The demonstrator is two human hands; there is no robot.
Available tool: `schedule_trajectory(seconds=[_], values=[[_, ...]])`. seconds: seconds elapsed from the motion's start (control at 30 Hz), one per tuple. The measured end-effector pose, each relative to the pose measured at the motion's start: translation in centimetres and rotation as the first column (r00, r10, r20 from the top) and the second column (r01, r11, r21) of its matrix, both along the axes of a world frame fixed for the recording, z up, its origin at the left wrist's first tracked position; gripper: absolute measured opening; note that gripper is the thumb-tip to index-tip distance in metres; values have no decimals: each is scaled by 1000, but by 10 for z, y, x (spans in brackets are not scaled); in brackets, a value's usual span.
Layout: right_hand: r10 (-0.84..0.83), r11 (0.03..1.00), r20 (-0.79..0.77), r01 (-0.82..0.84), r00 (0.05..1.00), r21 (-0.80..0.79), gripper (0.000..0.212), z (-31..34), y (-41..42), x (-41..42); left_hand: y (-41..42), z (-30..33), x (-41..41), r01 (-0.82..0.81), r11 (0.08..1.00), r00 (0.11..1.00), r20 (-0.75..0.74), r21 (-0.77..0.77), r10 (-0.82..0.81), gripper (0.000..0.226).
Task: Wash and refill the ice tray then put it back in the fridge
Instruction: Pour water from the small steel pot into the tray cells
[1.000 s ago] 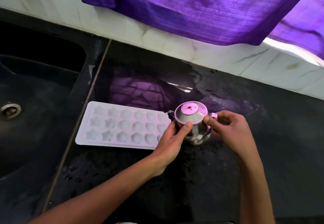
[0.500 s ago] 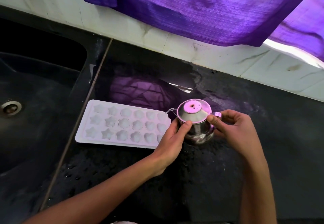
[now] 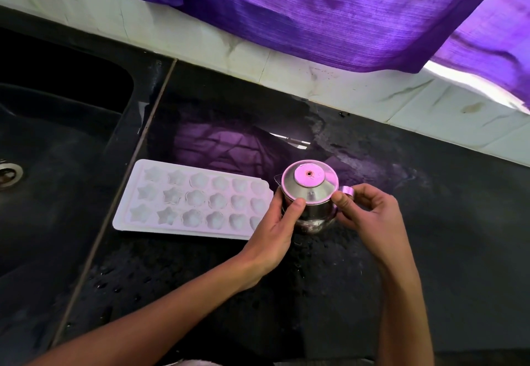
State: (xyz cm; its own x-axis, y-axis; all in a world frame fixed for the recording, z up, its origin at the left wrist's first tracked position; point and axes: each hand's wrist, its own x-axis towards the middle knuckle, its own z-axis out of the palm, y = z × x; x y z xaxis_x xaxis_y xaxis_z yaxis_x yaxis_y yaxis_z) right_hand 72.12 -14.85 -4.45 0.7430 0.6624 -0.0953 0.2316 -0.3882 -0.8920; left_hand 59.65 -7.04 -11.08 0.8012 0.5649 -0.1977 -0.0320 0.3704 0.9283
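A white ice tray (image 3: 189,199) with star and flower moulds lies flat on the black counter (image 3: 430,222), just right of the sink. At its right end stands a small steel pot (image 3: 311,193) with a domed lid and a short spout toward the tray. My left hand (image 3: 275,228) wraps the pot's left side, thumb on the lid's rim, and covers the tray's near right corner. My right hand (image 3: 370,213) grips the pot's handle, thumb against the lid's edge.
A black sink (image 3: 51,159) with a metal drain (image 3: 8,175) fills the left. White tiles (image 3: 286,59) back the counter, and a purple curtain (image 3: 329,10) hangs above them. Water drops spot the counter near the front.
The pot and both hands have barely moved. The view has shifted slightly, and the tray lies where it was.
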Motion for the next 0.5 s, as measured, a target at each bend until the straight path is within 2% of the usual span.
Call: schedule_trajectory(seconds=[0.17, 0.3, 0.43, 0.5], values=[[5, 998, 50, -3, 999, -55, 30, 1, -6, -3, -12, -8, -4, 21, 1000, 999, -28, -4, -22, 48], [11, 995, 91, -2, 996, -99, 19, 0, -9, -3, -20, -15, -2, 29, 999, 999, -36, -42, -30, 63], [15, 992, 126, 1, 992, -125, 16, 0, -12, -4, -24, -15, -2, 33, 997, 999, -27, -74, -35, 42], [12, 992, 133, 5, 991, -130, 16, 2, -13, -5, -24, -14, -3, 44, 996, 999, -26, -76, -46, 40]])
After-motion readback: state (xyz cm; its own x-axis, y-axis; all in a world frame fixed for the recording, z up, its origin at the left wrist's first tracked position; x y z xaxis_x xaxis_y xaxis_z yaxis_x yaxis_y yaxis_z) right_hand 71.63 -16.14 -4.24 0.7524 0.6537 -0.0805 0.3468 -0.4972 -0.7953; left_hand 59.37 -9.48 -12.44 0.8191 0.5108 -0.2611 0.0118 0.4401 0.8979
